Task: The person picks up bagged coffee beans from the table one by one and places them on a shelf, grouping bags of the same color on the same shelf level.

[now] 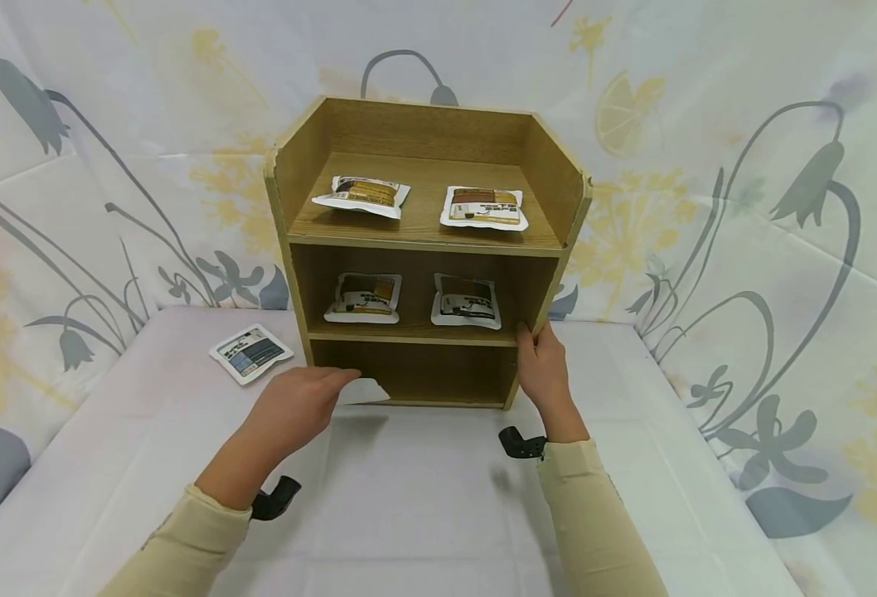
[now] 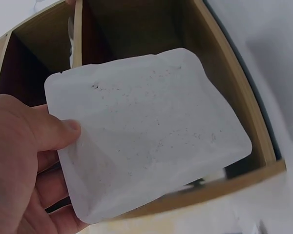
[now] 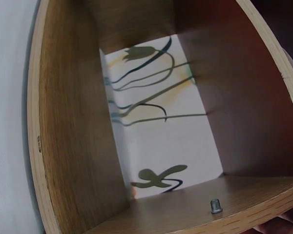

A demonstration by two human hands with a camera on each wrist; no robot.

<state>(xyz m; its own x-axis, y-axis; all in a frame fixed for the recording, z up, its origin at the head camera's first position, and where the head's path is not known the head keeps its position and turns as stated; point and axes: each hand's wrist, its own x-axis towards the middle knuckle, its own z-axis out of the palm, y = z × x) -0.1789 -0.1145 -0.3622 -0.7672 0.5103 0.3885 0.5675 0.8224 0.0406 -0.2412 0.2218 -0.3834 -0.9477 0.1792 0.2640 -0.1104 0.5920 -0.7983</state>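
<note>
A three-level wooden shelf unit (image 1: 423, 242) stands at the back of the white table. My left hand (image 1: 330, 388) pinches a white pouch (image 1: 369, 390) at the mouth of the bottom compartment. In the left wrist view the thumb (image 2: 53, 134) lies on the pouch's plain white back (image 2: 146, 131), with the shelf unit (image 2: 234, 92) behind it. My right hand (image 1: 534, 344) grips the unit's right front edge at the level of the middle shelf. The right wrist view looks into a bare wooden compartment (image 3: 73, 122).
Two printed pouches (image 1: 361, 195) (image 1: 483, 207) lie on the top shelf and two more (image 1: 364, 298) (image 1: 467, 301) on the middle shelf. Another pouch (image 1: 250, 353) lies on the table (image 1: 423, 497) left of the unit. A flowered cloth (image 1: 744, 207) hangs behind and at both sides.
</note>
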